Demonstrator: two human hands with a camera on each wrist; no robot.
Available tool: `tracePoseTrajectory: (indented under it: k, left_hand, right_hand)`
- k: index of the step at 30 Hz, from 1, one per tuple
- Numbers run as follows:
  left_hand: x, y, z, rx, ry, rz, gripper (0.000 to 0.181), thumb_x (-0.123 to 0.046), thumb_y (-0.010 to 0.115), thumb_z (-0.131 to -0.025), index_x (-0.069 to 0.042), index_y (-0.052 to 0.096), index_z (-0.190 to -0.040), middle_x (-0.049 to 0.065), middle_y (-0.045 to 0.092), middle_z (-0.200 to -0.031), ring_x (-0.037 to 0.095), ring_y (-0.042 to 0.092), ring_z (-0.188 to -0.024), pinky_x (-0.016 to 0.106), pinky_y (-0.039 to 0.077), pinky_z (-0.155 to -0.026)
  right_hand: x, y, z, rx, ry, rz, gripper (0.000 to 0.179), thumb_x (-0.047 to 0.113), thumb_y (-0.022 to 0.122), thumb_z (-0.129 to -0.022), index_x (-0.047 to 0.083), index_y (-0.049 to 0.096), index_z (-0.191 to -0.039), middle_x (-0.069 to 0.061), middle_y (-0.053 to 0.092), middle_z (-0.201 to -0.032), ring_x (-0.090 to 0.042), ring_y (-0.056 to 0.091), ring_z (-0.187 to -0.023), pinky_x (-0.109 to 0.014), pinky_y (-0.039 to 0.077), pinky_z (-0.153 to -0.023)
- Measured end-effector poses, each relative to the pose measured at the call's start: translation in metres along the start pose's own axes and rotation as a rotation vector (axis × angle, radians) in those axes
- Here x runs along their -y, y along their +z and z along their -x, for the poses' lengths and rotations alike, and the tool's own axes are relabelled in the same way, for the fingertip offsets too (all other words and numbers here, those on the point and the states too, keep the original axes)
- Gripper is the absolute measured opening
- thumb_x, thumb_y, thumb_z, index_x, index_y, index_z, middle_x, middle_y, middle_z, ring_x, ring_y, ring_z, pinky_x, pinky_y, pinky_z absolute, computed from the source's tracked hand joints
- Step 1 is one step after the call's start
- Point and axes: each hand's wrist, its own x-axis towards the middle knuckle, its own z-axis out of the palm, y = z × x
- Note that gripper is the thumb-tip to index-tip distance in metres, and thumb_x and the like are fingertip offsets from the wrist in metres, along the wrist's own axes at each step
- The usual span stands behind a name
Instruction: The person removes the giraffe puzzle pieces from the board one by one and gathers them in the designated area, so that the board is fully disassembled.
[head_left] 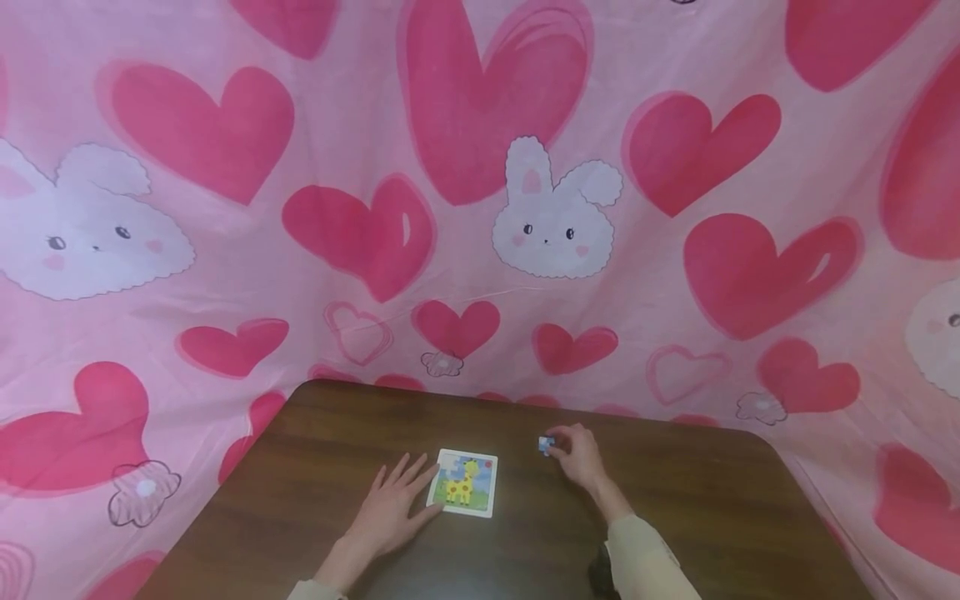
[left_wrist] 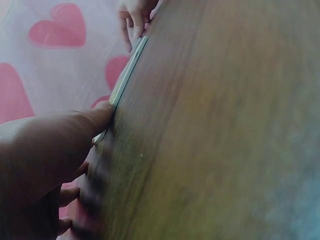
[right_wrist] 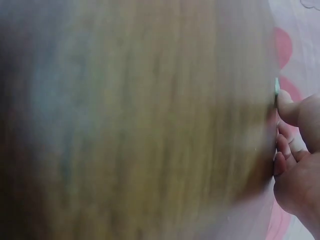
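Resting on the bench (head_left: 675, 508), fingers spread, here's the left hand (head_left: 393, 504), thumb touching the giraffe puzzle (head_left: 470, 483)! That lies slightly nearer the bench's left edge than its right: nearly complete, I'd judge, with a pale gap (head_left: 452, 462) toward the far-left corner. Closer to the far edge, the right hand (head_left: 582, 458) pinches a loose piece (head_left: 544, 443), apparently the last, not yet fitted! Beyond: pink heart-patterned cloth (head_left: 465, 267).

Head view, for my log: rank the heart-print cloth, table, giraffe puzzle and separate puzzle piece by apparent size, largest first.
1. Heart-print cloth
2. Table
3. Giraffe puzzle
4. Separate puzzle piece, partly covered by the right hand
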Motion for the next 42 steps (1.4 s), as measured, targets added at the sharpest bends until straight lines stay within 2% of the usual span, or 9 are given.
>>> tracePoseTrajectory:
  k: [5, 8, 16, 23, 27, 31, 33, 36, 42]
  left_hand:
    - [-0.002, 0.0, 0.0, 0.001, -0.006, -0.006, 0.073, -0.057, 0.073, -0.101, -0.021, 0.057, -0.161, 0.013, 0.049, -0.173, 0.046, 0.035, -0.166, 0.078, 0.023, -0.131]
    - [-0.002, 0.0, 0.0, -0.004, -0.009, -0.013, 0.072, -0.057, 0.074, -0.101, -0.021, 0.057, -0.161, 0.013, 0.049, -0.173, 0.046, 0.036, -0.165, 0.078, 0.023, -0.131]
    - [0.001, 0.002, 0.0, -0.005, -0.012, -0.005, 0.073, -0.058, 0.074, -0.1, -0.021, 0.057, -0.161, 0.012, 0.048, -0.173, 0.046, 0.035, -0.166, 0.078, 0.023, -0.131]
    - [0.001, 0.002, 0.0, -0.005, -0.008, -0.006, 0.073, -0.059, 0.072, -0.101, -0.021, 0.057, -0.162, 0.013, 0.049, -0.173, 0.047, 0.036, -0.165, 0.079, 0.023, -0.131]
    - [0.001, 0.002, -0.001, -0.013, 0.005, -0.008, 0.072, -0.058, 0.072, -0.102, -0.021, 0.057, -0.162, 0.013, 0.049, -0.173, 0.047, 0.037, -0.165, 0.079, 0.023, -0.131]
    - [0.002, 0.004, -0.002, -0.034, 0.027, -0.016, 0.07, -0.057, 0.071, -0.103, -0.021, 0.058, -0.161, 0.014, 0.051, -0.172, 0.048, 0.038, -0.164, 0.079, 0.025, -0.13]
    - [0.003, 0.004, -0.002, -0.048, 0.037, -0.021, 0.07, -0.057, 0.071, -0.103, -0.021, 0.058, -0.16, 0.014, 0.051, -0.171, 0.049, 0.039, -0.163, 0.079, 0.025, -0.13]
    - [0.003, 0.004, -0.002, -0.049, 0.038, -0.024, 0.07, -0.057, 0.071, -0.102, -0.02, 0.059, -0.16, 0.015, 0.052, -0.17, 0.049, 0.039, -0.163, 0.079, 0.025, -0.129]
    - [0.004, 0.004, -0.003, -0.022, 0.01, -0.019, 0.071, -0.058, 0.071, -0.102, -0.021, 0.057, -0.162, 0.013, 0.05, -0.173, 0.047, 0.036, -0.165, 0.078, 0.023, -0.132]
  right_hand:
    - [0.008, -0.001, 0.003, -0.036, 0.004, -0.037, 0.025, 0.002, 0.085, -0.091, -0.004, 0.078, -0.114, -0.015, 0.069, -0.097, -0.024, 0.062, -0.09, -0.035, 0.051, -0.081]
    - [0.018, 0.002, 0.005, -0.024, -0.013, -0.088, 0.027, 0.004, 0.086, -0.091, -0.005, 0.077, -0.115, -0.016, 0.07, -0.097, -0.024, 0.065, -0.088, -0.033, 0.056, -0.079]
    - [0.048, 0.034, 0.01, 0.111, -0.007, -0.123, 0.03, 0.016, 0.089, -0.093, 0.005, 0.078, -0.118, -0.003, 0.068, -0.096, -0.014, 0.063, -0.088, -0.027, 0.056, -0.078]
    - [0.089, 0.048, 0.02, 0.259, -0.117, -0.162, 0.031, 0.014, 0.086, -0.095, 0.0, 0.077, -0.121, -0.01, 0.068, -0.098, -0.016, 0.06, -0.087, -0.023, 0.049, -0.073]
    - [0.093, 0.061, 0.016, 0.308, -0.167, -0.165, 0.03, 0.016, 0.087, -0.094, 0.004, 0.079, -0.12, -0.008, 0.068, -0.098, -0.015, 0.058, -0.088, -0.026, 0.05, -0.075]
    - [0.077, 0.086, 0.007, 0.289, -0.236, -0.12, 0.027, 0.024, 0.086, -0.095, 0.012, 0.081, -0.118, -0.001, 0.066, -0.095, -0.012, 0.056, -0.085, -0.029, 0.046, -0.073]
    - [0.07, 0.096, 0.003, 0.287, -0.229, -0.096, 0.026, 0.028, 0.086, -0.094, 0.017, 0.082, -0.117, 0.003, 0.064, -0.094, -0.009, 0.054, -0.086, -0.03, 0.043, -0.076]
    - [0.074, 0.096, 0.002, 0.3, -0.215, -0.071, 0.025, 0.029, 0.086, -0.094, 0.018, 0.083, -0.115, 0.003, 0.064, -0.094, -0.01, 0.054, -0.088, -0.032, 0.041, -0.079]
    - [0.103, 0.082, 0.008, 0.348, -0.127, -0.039, 0.022, 0.017, 0.086, -0.094, 0.012, 0.083, -0.115, -0.003, 0.065, -0.099, -0.019, 0.055, -0.095, -0.04, 0.044, -0.086]
